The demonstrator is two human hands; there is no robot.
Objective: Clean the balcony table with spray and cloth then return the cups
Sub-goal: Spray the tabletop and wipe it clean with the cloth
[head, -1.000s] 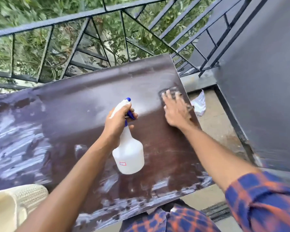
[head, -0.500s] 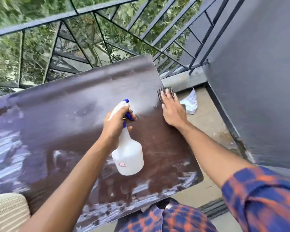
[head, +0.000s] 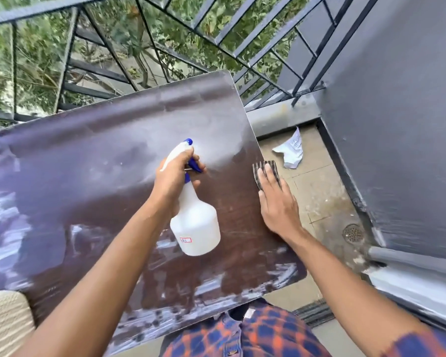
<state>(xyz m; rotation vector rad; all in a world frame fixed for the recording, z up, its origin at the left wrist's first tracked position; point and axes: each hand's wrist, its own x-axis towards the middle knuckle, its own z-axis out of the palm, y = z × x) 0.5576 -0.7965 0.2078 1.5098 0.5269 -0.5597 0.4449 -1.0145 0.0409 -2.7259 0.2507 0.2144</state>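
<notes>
- the left hand [head: 174, 177] sits at the centre of the frame, fingers curled round the neck of a white spray bottle [head: 196, 228], one finger on its blue trigger
- the bottle is held above the table, nozzle aimed toward the upper right of the frame, its round body hanging below the hand
- the brown table [head: 93, 155] fills the left and middle of the frame; a pale hazy patch lies on it just beyond the nozzle, and white smears run along its lower and left edges
- the right hand [head: 277, 206], right of centre, lies flat with fingers straight, pressing a dark checked cloth [head: 257, 173] at the table's right edge; the cloth's far end sticks out past the fingertips
- a crumpled white paper [head: 290, 153] lies on the floor right of the table, near the grey wall [head: 397, 124]
- a round floor drain [head: 353, 233] sits at the right, by the wall's foot
- a black railing [head: 70, 63] crosses the top of the frame, with green leaves behind it
</notes>
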